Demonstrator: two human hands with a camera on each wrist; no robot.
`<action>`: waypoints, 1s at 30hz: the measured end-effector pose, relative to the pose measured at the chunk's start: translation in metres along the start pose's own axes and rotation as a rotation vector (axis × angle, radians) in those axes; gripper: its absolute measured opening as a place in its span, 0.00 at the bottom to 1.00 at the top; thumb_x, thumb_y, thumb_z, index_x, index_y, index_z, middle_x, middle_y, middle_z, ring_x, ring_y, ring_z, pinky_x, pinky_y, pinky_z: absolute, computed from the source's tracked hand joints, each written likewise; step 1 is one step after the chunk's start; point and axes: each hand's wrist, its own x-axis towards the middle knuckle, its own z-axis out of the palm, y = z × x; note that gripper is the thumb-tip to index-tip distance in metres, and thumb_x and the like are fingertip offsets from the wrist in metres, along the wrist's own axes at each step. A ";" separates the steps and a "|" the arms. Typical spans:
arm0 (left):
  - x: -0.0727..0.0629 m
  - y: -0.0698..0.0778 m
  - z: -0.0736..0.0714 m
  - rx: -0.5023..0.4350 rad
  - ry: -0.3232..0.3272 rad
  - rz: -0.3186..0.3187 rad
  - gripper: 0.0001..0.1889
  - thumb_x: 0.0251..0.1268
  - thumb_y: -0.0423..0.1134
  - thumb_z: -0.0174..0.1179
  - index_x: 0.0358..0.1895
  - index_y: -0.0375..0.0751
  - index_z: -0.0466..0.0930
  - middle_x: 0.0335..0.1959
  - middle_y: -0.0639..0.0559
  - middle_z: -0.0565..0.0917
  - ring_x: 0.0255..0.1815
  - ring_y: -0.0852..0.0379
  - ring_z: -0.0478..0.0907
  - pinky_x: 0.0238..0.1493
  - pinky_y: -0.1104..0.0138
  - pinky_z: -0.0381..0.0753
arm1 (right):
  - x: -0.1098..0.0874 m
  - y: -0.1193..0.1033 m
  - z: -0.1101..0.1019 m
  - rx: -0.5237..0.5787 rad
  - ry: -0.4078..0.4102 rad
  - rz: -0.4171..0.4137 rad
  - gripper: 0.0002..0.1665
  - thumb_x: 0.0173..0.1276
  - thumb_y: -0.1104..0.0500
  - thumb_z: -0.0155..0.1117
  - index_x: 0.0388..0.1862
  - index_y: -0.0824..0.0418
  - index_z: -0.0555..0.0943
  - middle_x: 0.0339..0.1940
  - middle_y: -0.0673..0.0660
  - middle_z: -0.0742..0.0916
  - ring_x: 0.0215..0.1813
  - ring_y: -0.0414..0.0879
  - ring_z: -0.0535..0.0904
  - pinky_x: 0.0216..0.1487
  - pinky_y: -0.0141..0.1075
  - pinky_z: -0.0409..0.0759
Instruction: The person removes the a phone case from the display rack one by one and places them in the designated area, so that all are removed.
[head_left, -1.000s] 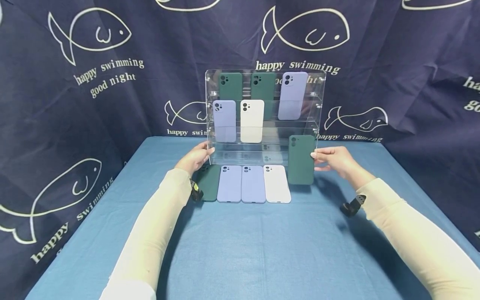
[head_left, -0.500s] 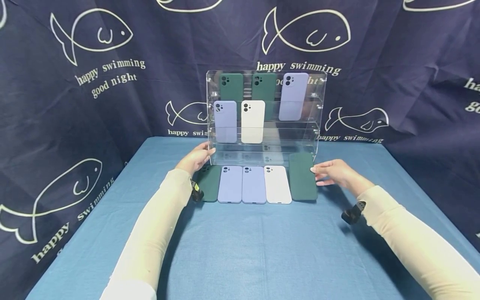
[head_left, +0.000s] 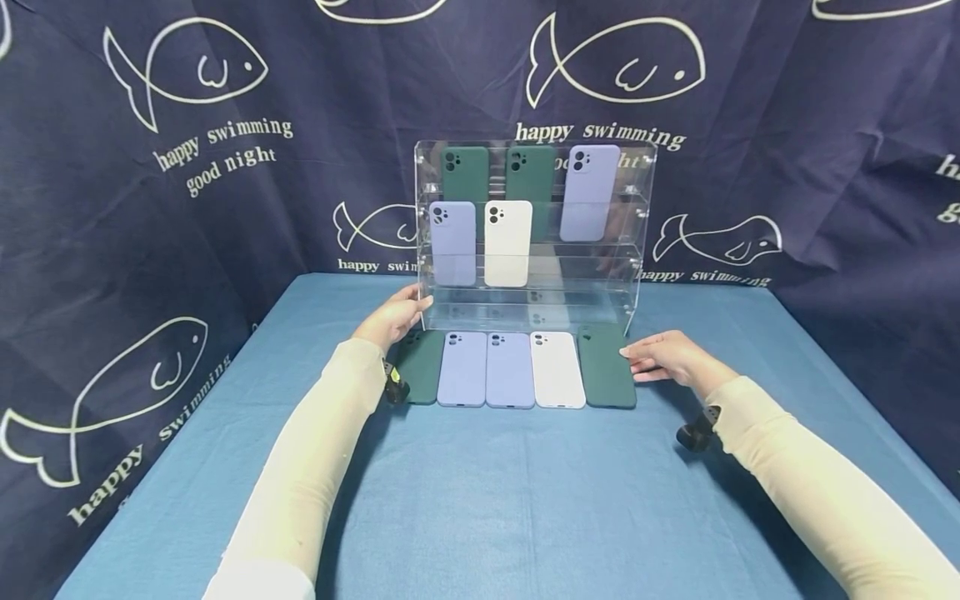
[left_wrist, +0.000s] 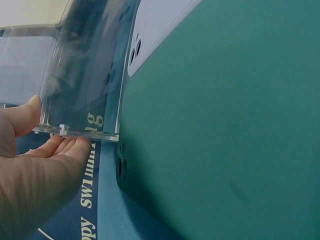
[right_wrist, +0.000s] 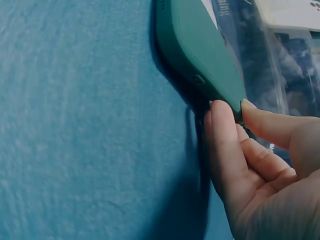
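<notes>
My left hand grips the lower left side of a clear acrylic display rack, thumb in front and fingers behind its side panel. At the right end of a row on the table, my right hand pinches the right edge of a green phone case. In the right wrist view thumb and fingers meet at the edge of that green case. Left of it lie a white case, two lavender cases and another green case, partly behind my left hand.
Upright on the rack's top tier stand two green cases and a lavender case. One tier lower are a lavender case and a white case. A blue cloth covers the table, with a dark fish-print curtain behind.
The right hand has lowered the green case from upright before the rack down to the row's right end, tipping it back nearly flat. The left hand has stayed on the rack.
</notes>
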 end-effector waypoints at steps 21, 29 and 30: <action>0.003 0.000 0.001 -0.011 -0.001 0.010 0.35 0.76 0.34 0.47 0.79 0.43 0.39 0.80 0.48 0.43 0.80 0.52 0.43 0.82 0.63 0.45 | -0.001 0.002 0.012 -0.078 0.063 -0.026 0.20 0.68 0.65 0.62 0.54 0.79 0.76 0.21 0.48 0.83 0.26 0.36 0.79 0.37 0.32 0.89; 0.000 0.000 0.000 0.003 0.003 -0.006 0.36 0.76 0.35 0.47 0.79 0.45 0.39 0.81 0.49 0.41 0.80 0.53 0.43 0.82 0.63 0.46 | -0.002 0.003 0.012 -0.066 0.045 -0.023 0.21 0.70 0.66 0.59 0.56 0.80 0.73 0.24 0.47 0.85 0.27 0.36 0.79 0.39 0.33 0.89; 0.000 0.000 0.000 0.002 0.002 -0.006 0.36 0.76 0.35 0.48 0.79 0.45 0.39 0.81 0.49 0.41 0.80 0.53 0.43 0.82 0.63 0.46 | -0.003 0.002 0.012 -0.065 0.039 -0.022 0.21 0.70 0.66 0.58 0.56 0.80 0.73 0.24 0.47 0.85 0.27 0.36 0.79 0.39 0.33 0.89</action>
